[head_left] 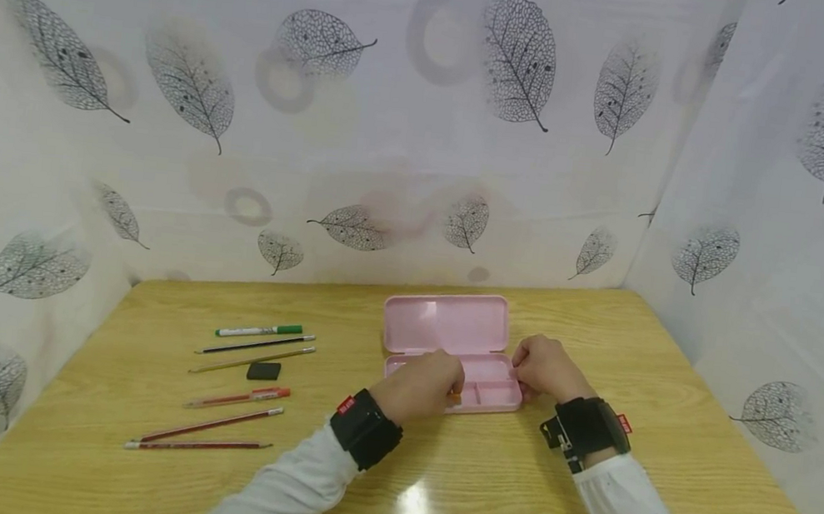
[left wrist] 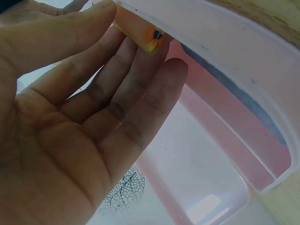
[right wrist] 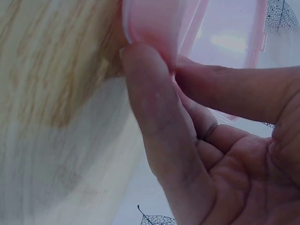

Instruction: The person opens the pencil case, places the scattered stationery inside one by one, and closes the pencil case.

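Observation:
A pink pencil case (head_left: 499,394) lies on the table with its lid (head_left: 446,323) raised at the back and dividers inside. Over its front compartments is my left hand (head_left: 417,387), which pinches a small orange block (left wrist: 140,30) with a yellow edge and a dark blue mark; its exact kind is unclear. In the left wrist view the block is up against the case wall, partly behind the thumb. My right hand (head_left: 549,368) pinches the right end wall of the case between thumb and forefinger, plainly visible in the right wrist view (right wrist: 164,93).
On the left of the wooden table (head_left: 478,490) lie a green-capped marker (head_left: 258,330), a dark pencil (head_left: 255,344), a yellowish pencil (head_left: 253,359), a black eraser (head_left: 263,370), an orange-red pen (head_left: 239,397) and two red pencils (head_left: 209,425). Leaf-patterned cloth surrounds the table.

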`<state>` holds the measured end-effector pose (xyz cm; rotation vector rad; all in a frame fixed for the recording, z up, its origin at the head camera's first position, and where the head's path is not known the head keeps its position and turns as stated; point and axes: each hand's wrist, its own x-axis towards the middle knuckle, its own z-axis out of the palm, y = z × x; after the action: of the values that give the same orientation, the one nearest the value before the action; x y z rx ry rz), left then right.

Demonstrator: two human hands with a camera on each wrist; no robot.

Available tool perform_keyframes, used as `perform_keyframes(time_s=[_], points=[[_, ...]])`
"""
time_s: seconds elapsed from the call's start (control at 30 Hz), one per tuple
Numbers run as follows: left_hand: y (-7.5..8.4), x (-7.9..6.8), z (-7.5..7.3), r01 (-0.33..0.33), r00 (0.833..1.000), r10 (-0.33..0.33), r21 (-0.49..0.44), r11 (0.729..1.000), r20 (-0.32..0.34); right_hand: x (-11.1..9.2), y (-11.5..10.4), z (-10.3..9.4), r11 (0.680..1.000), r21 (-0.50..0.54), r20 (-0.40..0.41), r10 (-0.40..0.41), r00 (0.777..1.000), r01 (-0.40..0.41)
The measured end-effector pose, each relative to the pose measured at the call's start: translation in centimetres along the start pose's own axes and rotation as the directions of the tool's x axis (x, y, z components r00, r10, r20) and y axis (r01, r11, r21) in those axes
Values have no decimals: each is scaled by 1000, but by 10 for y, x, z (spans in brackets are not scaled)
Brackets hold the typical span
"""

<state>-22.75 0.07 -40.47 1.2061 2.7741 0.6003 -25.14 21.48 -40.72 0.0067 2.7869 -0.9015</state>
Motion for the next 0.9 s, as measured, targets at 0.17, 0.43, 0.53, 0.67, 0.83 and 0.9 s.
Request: perform_keyframes(time_s=[0.17, 0.43, 0.53, 0.67, 0.83, 0.9], points=[[0, 0, 2, -8, 1000, 8, 15, 1000, -7, 0, 0, 0, 1000, 3, -5, 5, 1000, -5], [1, -1, 1, -8, 1000, 9, 31, 999, -21, 0, -1, -1, 1000, 3, -1, -10, 1000, 10], [1, -1, 1, -1, 1000, 2, 30, 1000, -21, 0, -1, -2, 1000, 2, 5, -4, 1000, 4], [3, -2, 0, 5, 1000, -5, 35, 999, -16, 1, 0, -2, 1000, 1, 5, -5, 1000, 5], [3, -2, -1, 27, 1000, -27, 24, 999, -5, 2, 2, -1, 1000, 1, -5, -19, 1000, 19], [2, -3, -3, 35, 999, -35, 14, 999, -6, 2, 3, -1, 1000, 4, -5, -25, 1000, 25]])
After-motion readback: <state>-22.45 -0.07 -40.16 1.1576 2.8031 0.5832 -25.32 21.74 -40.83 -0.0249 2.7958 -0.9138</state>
